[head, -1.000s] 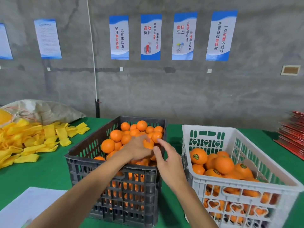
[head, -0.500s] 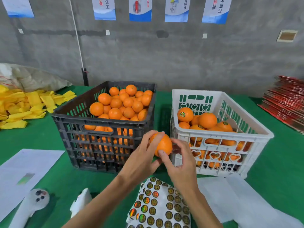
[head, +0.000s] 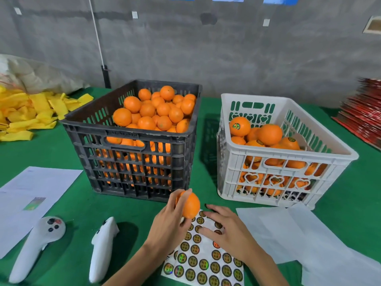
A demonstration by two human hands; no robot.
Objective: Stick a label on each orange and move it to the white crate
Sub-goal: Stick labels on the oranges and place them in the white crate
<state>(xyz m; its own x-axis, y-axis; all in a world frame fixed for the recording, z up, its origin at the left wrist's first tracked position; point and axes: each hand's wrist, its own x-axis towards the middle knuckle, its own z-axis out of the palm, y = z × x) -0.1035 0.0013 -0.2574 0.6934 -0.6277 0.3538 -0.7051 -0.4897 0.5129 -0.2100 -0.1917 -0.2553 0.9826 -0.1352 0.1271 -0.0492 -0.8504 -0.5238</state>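
Green cloth [head: 61, 153] covers the work table, which stands against a grey concrete wall [head: 226, 54] with the lower edges of blue posters along the top. At the far left lies a heap of yellow foam sleeves [head: 26, 112] in front of a pale sack [head: 37, 75]; at the far right sits a stack of red printed cartons [head: 362, 112]. A dark grey slotted plastic crate [head: 132, 162], heaped with unlabelled oranges, stands left of centre, and the white plastic crate with heart cut-outs [head: 274, 174] stands just beside it to the right, partly filled with oranges that carry round stickers. A printed white paper sheet [head: 31, 193] lies at the near left, two white handheld controllers [head: 68, 246] lie in front of it, and plain white backing sheets [head: 288, 234] lie at the near right. Between them, a white sheet of round gold-and-black labels [head: 204, 263] lies under both hands. The left hand [head: 169, 226] curls its fingers and thumb round a single loose orange [head: 190, 205], holding it above the top edge of the sticker sheet, in front of the gap between the two crates. The right hand [head: 228, 230] lies palm-down with loosely spread fingers, its fingertips touching the labels near the sheet's top; whether it has pinched one free cannot be told.
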